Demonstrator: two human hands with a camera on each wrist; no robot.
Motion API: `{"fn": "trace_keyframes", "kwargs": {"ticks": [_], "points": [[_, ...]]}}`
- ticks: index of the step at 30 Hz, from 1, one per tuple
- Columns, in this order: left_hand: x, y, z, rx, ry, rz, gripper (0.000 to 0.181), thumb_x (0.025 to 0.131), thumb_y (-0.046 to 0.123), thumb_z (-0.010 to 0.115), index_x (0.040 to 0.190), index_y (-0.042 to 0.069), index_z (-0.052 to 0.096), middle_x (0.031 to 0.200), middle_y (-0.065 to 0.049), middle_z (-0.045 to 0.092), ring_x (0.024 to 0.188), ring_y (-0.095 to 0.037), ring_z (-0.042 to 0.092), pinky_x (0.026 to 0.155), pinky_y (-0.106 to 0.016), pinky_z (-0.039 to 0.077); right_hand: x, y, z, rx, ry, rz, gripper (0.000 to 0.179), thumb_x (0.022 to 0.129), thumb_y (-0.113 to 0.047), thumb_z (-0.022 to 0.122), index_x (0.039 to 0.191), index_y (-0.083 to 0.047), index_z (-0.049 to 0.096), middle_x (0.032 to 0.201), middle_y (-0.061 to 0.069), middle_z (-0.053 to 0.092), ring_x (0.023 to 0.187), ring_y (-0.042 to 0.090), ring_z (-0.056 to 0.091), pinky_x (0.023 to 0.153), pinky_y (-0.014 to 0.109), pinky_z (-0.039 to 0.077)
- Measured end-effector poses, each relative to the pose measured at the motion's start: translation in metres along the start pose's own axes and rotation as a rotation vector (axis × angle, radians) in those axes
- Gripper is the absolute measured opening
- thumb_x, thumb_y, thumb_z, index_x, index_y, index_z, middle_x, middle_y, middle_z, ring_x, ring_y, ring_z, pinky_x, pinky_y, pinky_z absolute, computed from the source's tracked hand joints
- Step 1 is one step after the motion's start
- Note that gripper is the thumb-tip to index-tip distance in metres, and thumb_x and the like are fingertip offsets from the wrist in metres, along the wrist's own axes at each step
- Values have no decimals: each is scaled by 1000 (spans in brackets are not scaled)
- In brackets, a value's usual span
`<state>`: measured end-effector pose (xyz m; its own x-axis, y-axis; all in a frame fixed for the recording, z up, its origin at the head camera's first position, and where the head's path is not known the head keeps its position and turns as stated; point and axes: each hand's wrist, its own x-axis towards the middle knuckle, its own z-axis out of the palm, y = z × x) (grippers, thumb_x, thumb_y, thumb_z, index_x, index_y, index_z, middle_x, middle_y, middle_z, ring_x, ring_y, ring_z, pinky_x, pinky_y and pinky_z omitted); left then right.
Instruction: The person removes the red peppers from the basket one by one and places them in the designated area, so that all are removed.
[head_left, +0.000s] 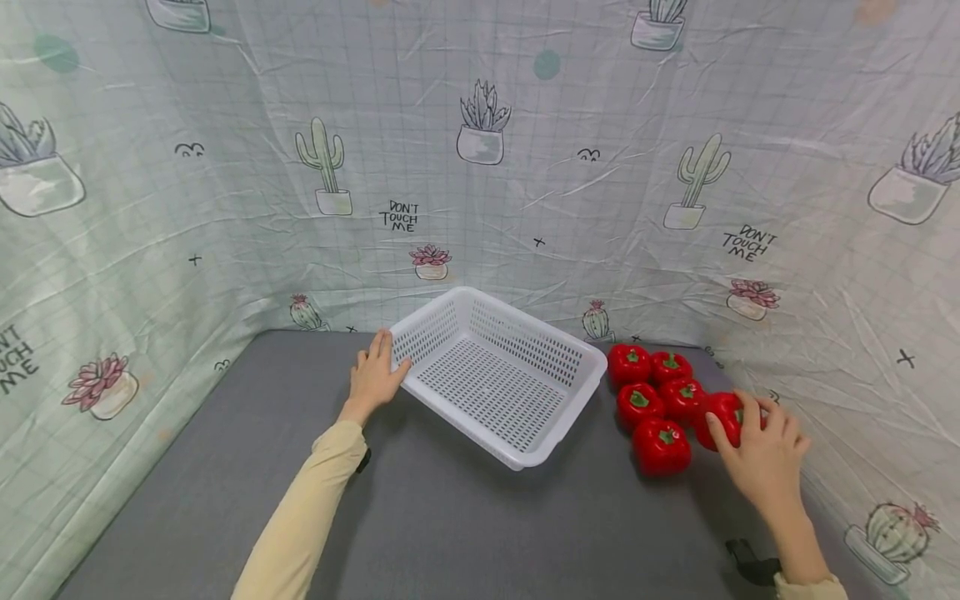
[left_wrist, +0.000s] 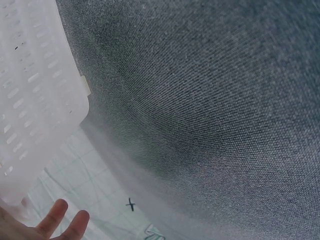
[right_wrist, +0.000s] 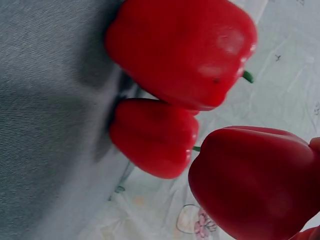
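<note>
In the head view my left hand (head_left: 375, 375) grips the left corner of a white plastic basket (head_left: 577, 408), thumb over the rim. Two fingers of that hand (left_wrist: 55, 222) stick out below the basket's slotted side (left_wrist: 35, 85) in the left wrist view. My right hand (head_left: 772, 458) holds a red bell pepper (head_left: 722, 421) at the right end of a cluster, fingers curled over its far side. From the right wrist, the held bell pepper (right_wrist: 255, 180) hangs close by, clear of the grey cloth. Several more red bell peppers (head_left: 662, 447) with green stems stand beside the basket.
Grey cloth (head_left: 465, 533) covers the table. A pale curtain (head_left: 525, 200) printed with potted cacti rises behind and along both sides. The basket's right corner reaches close to the back bell peppers (head_left: 628, 365). Its perforated floor (head_left: 487, 387) shows bare.
</note>
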<state>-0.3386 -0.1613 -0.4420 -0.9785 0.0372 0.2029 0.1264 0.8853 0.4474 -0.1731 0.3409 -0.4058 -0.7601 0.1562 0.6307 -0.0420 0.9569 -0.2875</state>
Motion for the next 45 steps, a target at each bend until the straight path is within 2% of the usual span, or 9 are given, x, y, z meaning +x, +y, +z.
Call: {"fn": "trace_keyframes", "kwargs": {"ticks": [9,16,24,32,45], "points": [[-1,0,2,3,3,-4,71,90,43,40,143,5,14,150,-13,10,118,-45,30,88,-63,29,-3,13,13,-68,-130,58,49,89,-35,46,118,4,39,111,34,35,93,56,31,66,61,20],[0,0,2,13,2,-11,71,89,42,41,144,6,13,150,-13,10,119,-45,30,88,-63,29,-5,20,20,-97,-234,111,56,91,-39,40,118,10,34,108,39,31,93,60,28,65,66,19],[-1,1,1,12,-1,-12,72,89,43,40,143,5,13,150,-12,10,118,-45,30,89,-63,29,-7,26,30,-108,-248,97,52,90,-35,44,116,9,35,105,38,34,90,59,31,61,64,21],[-1,1,2,9,10,-6,71,89,42,41,143,4,14,150,-13,11,118,-45,31,88,-63,29,-8,29,37,-119,-345,102,57,90,-39,44,117,11,34,102,38,32,89,55,28,61,65,22],[-2,1,-1,6,5,-8,71,90,42,40,143,4,14,150,-13,10,119,-46,29,88,-63,28,-10,34,47,-73,-387,104,52,91,-37,41,119,7,35,107,36,33,93,54,30,62,62,23]]}}
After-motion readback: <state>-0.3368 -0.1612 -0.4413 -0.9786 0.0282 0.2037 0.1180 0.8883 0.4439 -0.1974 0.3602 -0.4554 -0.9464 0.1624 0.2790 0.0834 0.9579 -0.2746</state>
